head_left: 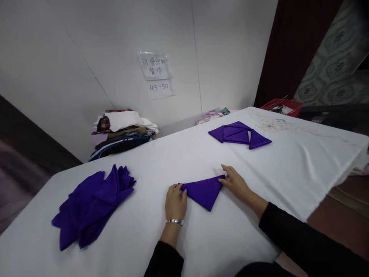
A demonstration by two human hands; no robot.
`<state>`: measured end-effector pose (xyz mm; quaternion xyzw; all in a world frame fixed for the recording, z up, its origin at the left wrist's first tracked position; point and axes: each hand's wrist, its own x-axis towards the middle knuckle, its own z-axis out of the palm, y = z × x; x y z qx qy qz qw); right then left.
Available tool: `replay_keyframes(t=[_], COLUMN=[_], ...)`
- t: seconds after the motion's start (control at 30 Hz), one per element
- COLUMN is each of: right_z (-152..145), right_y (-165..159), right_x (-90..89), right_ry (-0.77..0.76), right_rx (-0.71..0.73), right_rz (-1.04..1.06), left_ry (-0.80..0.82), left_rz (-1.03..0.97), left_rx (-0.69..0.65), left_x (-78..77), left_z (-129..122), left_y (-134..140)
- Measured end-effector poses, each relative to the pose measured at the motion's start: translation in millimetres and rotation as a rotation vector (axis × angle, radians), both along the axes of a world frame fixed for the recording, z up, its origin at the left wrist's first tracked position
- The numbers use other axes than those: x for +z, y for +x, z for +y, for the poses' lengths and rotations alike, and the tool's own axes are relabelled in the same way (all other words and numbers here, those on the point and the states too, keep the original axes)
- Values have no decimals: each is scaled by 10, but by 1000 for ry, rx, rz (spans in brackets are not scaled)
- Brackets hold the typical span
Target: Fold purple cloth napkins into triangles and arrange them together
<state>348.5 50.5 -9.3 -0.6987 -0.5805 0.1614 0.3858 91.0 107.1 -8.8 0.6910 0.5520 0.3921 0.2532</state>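
Note:
A purple cloth napkin (203,191), folded into a flat triangle, lies on the white-covered table in front of me. My left hand (175,202), with a metal-banded watch or bracelet at the wrist, grips its left corner between thumb and fingers. At the opposite corner, the thumb of my right hand (235,184) touches the cloth while its fingers are spread apart. Several folded purple napkins (238,132) lie overlapping farther back on the right. To my left sits a loose, crumpled heap of purple napkins (92,207).
A pile of mixed folded cloths (123,130) stands behind the table's far left edge. The white tablecloth (161,161) wrinkles toward the right. A red basket (294,107) is at the far right corner. Handwritten paper signs (155,71) hang on the wall.

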Motion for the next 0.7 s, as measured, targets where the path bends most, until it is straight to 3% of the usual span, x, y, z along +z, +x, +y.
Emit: replay_keyframes(t=[0.17, 0.43, 0.7], right_z=[-20, 36, 64], right_y=[44, 1, 22], right_x=[-20, -122, -204], right_ry=[-66, -7, 23], right_rx=[2, 41, 56], right_rz=[16, 102, 131], left_ry=[54, -52, -94], left_rz=[-14, -236, -193], left_rx=[-79, -225, -271], left_x=[-34, -58, -51], left_z=[138, 299, 360], left_y=[-59, -141, -246])
